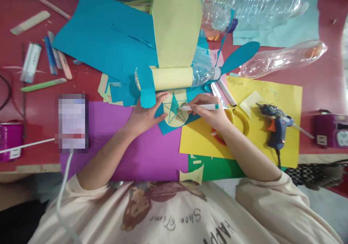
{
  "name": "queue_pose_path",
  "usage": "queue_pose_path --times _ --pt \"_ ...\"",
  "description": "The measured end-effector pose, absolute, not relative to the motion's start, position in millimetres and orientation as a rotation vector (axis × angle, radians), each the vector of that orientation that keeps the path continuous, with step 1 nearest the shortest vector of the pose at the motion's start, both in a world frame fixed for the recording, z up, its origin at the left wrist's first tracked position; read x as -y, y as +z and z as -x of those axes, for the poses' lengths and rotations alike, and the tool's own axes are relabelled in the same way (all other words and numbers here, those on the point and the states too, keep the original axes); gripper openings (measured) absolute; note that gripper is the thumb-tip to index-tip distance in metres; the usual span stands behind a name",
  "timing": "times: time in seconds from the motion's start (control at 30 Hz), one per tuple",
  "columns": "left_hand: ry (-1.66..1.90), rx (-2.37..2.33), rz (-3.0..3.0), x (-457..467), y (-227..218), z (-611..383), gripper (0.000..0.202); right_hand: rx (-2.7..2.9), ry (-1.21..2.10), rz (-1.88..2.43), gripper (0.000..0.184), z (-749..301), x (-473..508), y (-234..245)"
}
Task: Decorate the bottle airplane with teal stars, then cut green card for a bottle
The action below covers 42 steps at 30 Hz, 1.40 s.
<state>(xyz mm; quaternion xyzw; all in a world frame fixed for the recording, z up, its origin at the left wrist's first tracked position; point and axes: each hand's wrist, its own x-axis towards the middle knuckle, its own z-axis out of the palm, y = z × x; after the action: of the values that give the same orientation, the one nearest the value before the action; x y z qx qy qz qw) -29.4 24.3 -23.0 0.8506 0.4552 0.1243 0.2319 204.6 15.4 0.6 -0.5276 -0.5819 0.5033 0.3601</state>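
My right hand grips a white marker with a green end, its tip on a star drawn in green lines. The star's top part is coloured in. It sits on the rounded end of a pale yellow paper wing. My left hand rests with fingers apart at the left edge of that wing, close to a blue paper piece. Above the hands lies a clear plastic bottle wrapped in yellow paper, with a second long yellow wing and blue blades at its cap.
A glue gun and yellow-handled scissors lie on yellow sheet at right. Purple sheet and a phone with a cable are at left. Several markers and plastic bottles lie further back.
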Motion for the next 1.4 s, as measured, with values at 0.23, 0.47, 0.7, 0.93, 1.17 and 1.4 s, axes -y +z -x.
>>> queue_pose_path --times 0.23,0.47,0.7,0.93,1.17,1.4 --pt "0.324 -1.255 -2.351 -24.2 -23.2 30.0 0.05 1.492 1.238 1.387 0.016 -204.4 -14.9 -3.5" --pt "0.291 -1.267 -2.358 -25.0 -23.6 28.8 0.052 1.602 1.295 1.368 0.017 -206.8 -14.9 -0.6" --pt "0.328 -1.249 -2.357 -25.2 -22.6 28.7 0.05 1.489 1.255 1.368 0.016 -204.9 -16.5 -0.7" --pt "0.32 -1.254 -2.355 -24.9 -22.0 28.8 0.05 1.511 1.31 1.403 0.02 -205.4 -15.5 -2.0" --pt "0.338 -1.244 -2.368 -24.7 -21.8 28.6 0.049 1.504 1.282 1.41 0.019 -205.4 -15.5 0.0" --pt "0.317 -1.261 -2.365 -24.7 -20.7 28.5 0.05 1.474 1.265 1.408 0.018 -205.6 -15.9 1.5"
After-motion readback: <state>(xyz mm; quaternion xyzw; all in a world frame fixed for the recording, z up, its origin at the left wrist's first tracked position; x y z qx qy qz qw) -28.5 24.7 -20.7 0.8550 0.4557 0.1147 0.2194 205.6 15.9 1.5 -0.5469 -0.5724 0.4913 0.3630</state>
